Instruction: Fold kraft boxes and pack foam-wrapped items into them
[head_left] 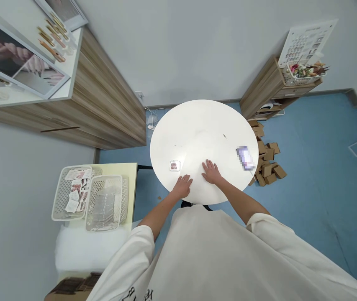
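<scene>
On the round white table (200, 121) both of my hands rest with nothing in them. My left hand (182, 187) lies on the near left part, its fingers a little apart. Farther right and slightly forward, my right hand (211, 171) is flat with its fingers spread. A small clear case with pink-red pieces (175, 165) lies just beyond my left hand, not touching it. Toward the right edge of the table is a blurred purple phone-like object (245, 158) with a white cable.
White baskets (104, 202) with packets and clear sheets stand on a yellow table (130, 184) at left. A wooden cabinet (103, 92) is at the back left, a smaller one (261, 88) at the back right. Small cardboard boxes (268, 167) lie on the floor at right.
</scene>
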The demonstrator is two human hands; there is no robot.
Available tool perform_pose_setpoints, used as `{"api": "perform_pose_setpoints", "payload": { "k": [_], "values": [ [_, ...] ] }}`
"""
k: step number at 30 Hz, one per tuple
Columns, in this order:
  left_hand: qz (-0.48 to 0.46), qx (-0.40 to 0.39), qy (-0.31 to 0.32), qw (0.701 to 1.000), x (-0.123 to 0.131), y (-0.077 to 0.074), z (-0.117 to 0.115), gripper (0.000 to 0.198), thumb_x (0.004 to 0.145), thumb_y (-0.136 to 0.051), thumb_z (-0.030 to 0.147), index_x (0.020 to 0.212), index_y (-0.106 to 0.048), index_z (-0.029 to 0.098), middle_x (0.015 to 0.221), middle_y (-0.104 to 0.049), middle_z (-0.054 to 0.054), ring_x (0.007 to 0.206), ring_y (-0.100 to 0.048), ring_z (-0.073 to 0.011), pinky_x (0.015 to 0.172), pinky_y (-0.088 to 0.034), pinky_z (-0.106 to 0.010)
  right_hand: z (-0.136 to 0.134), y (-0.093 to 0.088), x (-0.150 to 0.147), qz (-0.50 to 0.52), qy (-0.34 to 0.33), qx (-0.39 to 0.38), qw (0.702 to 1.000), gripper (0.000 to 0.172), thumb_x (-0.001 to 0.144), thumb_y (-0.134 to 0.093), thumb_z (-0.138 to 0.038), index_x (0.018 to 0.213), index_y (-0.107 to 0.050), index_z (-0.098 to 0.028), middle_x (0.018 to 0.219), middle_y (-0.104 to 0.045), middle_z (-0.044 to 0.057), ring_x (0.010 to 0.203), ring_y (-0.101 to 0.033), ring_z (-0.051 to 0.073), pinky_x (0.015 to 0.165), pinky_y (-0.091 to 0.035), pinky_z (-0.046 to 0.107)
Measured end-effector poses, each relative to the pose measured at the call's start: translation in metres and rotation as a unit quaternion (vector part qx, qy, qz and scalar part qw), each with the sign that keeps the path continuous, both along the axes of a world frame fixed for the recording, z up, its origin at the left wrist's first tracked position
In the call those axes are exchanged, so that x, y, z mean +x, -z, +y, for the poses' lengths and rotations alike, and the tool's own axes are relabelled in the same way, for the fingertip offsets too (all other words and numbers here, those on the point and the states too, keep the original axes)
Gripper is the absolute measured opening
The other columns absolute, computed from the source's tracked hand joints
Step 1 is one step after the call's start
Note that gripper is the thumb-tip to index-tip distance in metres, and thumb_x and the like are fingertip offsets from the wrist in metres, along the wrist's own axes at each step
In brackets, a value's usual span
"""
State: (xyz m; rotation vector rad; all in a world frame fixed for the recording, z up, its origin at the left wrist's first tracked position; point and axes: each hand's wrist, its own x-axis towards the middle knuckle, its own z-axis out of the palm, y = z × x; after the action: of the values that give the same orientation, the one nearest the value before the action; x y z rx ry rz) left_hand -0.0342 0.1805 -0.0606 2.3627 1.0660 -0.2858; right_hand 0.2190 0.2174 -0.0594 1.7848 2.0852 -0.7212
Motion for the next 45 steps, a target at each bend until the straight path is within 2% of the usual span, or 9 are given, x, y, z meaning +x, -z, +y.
{"api": "perform_pose_setpoints", "payload": {
  "k": [7,14,17,21,25,30,34,37,45],
  "values": [
    [0.044,-0.011,0.015,0.999,0.015,0.016,0.008,0.079,0.093,-0.05,0.041,0.161,-0.017,0.022,0.169,-0.004,-0.011,0.155,0.002,-0.0325,0.121,0.002,-0.061,-0.03,-0.012,-0.005,0.01,0.02,0.04,0.999,0.062,0.1,-0.035,-0.039,0.157,-0.029,-0.017,0.168,-0.009,0.014,0.153,-0.014,0.031,0.12,-0.014,0.048],
    [0.021,-0.035,-0.046,0.998,0.039,0.002,0.032,0.07,0.094,-0.047,0.035,0.158,-0.026,0.019,0.168,-0.013,-0.013,0.153,-0.014,-0.0345,0.121,-0.011,-0.059,-0.075,-0.015,-0.017,0.019,0.016,0.022,0.999,0.057,0.097,-0.042,-0.032,0.153,-0.038,-0.017,0.165,-0.021,0.015,0.148,-0.023,0.03,0.117,-0.02,0.046],
    [-0.026,0.026,-0.125,0.991,0.02,-0.01,0.046,0.061,0.091,-0.042,0.018,0.152,-0.036,0.017,0.162,-0.03,-0.016,0.15,-0.026,-0.0317,0.12,-0.019,-0.055,-0.084,-0.017,-0.023,0.031,0.013,0.022,0.999,0.054,0.095,-0.045,-0.028,0.148,-0.043,-0.018,0.161,-0.029,0.015,0.145,-0.028,0.03,0.115,-0.022,0.045],
    [-0.042,0.065,-0.212,0.974,-0.025,-0.019,0.068,0.06,0.081,-0.047,0.008,0.14,-0.045,0.015,0.158,-0.034,-0.02,0.15,-0.025,-0.0344,0.119,-0.021,-0.057,-0.093,-0.02,-0.03,0.045,0.015,0.035,0.998,0.05,0.093,-0.049,-0.026,0.143,-0.048,-0.02,0.156,-0.037,0.014,0.141,-0.033,0.03,0.114,-0.024,0.045],
    [-0.039,0.036,-0.174,0.983,-0.05,-0.017,0.086,0.057,0.076,-0.049,0.005,0.13,-0.05,0.021,0.158,-0.037,-0.015,0.151,-0.024,-0.0336,0.118,-0.02,-0.059,-0.099,-0.022,-0.032,0.049,0.016,0.033,0.998,0.049,0.091,-0.051,-0.025,0.14,-0.05,-0.021,0.154,-0.039,0.013,0.139,-0.034,0.031,0.113,-0.026,0.046],
    [-0.024,0.06,-0.14,0.988,-0.05,-0.018,0.089,0.045,0.079,-0.048,0.006,0.121,-0.051,0.022,0.14,-0.052,-0.015,0.141,-0.038,-0.0307,0.12,-0.018,-0.054,-0.105,-0.019,-0.031,0.044,0.02,0.026,0.998,0.05,0.09,-0.051,-0.022,0.14,-0.05,-0.019,0.155,-0.038,0.013,0.139,-0.034,0.03,0.113,-0.025,0.045],
    [-0.051,0.086,-0.161,0.982,-0.037,-0.029,0.074,0.041,0.081,-0.054,0.017,0.122,-0.05,0.022,0.131,-0.054,-0.015,0.133,-0.044,-0.032,0.12,-0.016,-0.053,-0.109,-0.015,-0.031,0.037,0.018,0.035,0.999,0.048,0.09,-0.05,-0.019,0.138,-0.052,-0.018,0.155,-0.038,0.013,0.138,-0.035,0.03,0.113,-0.025,0.044],
    [-0.091,0.062,-0.12,0.987,-0.012,-0.033,0.06,0.041,0.081,-0.057,0.021,0.122,-0.05,0.022,0.13,-0.054,-0.013,0.13,-0.046,-0.0306,0.118,-0.024,-0.049,-0.112,-0.013,-0.031,0.031,0.018,0.043,0.998,0.044,0.089,-0.051,-0.018,0.133,-0.055,-0.018,0.153,-0.041,0.014,0.136,-0.037,0.031,0.113,-0.025,0.045],
    [-0.09,0.03,-0.031,0.995,0.062,-0.008,0.041,0.05,0.08,-0.06,0.015,0.128,-0.048,0.022,0.139,-0.05,-0.014,0.139,-0.038,-0.0327,0.115,-0.026,-0.049,-0.113,-0.011,-0.03,0.025,0.015,0.051,0.998,0.038,0.089,-0.047,-0.012,0.125,-0.059,-0.018,0.148,-0.046,0.013,0.13,-0.04,0.03,0.106,-0.032,0.043]
  ]
}}
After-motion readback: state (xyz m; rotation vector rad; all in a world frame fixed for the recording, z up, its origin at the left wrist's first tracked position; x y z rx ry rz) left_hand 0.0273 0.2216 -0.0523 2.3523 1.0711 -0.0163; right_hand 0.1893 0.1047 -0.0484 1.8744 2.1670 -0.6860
